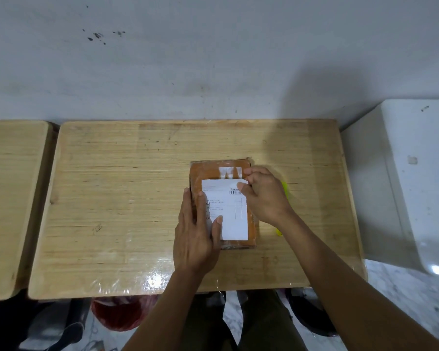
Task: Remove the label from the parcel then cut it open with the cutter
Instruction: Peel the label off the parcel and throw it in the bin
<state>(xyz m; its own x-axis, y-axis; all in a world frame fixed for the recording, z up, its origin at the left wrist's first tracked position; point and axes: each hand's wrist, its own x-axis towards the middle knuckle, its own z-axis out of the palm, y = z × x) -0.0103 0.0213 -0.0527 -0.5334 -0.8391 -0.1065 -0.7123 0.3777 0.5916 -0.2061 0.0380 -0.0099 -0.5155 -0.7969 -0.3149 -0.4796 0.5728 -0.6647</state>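
Fingers (243,184) of the right hand (265,196) pinched together on the far right corner of the white rectangular paper label (232,211), that corner curled up off the surface at about one o'clock on the sheet. Fingers (198,201) of the left hand (197,231) spread flat and apart, pressed along the nine o'clock edge of the flat orange plastic-wrapped parcel (208,171), thumb lying on the label's near left part, clamped on nothing. Parcel lying flat a little right of centre on the pale wooden table (112,198) under glossy clear film, long side running twelve to six. Label covering most of the parcel's top face, apart from an orange strip at twelve o'clock bearing white markings. Something bright yellow (285,189), probably the cutter, peeking out at three o'clock from the parcel, mostly hidden behind the right wrist; too covered to be sure. Step in hand, by the look of it: the peel just begun, only one corner lifted, the rest of the label apparently stuck down. Next move likely calling for a slow pull from one o'clock toward seven, low and steady to avoid tearing the paper, with firm downward pressure from the left hand to stop the parcel sliding. Cutting not yet started.
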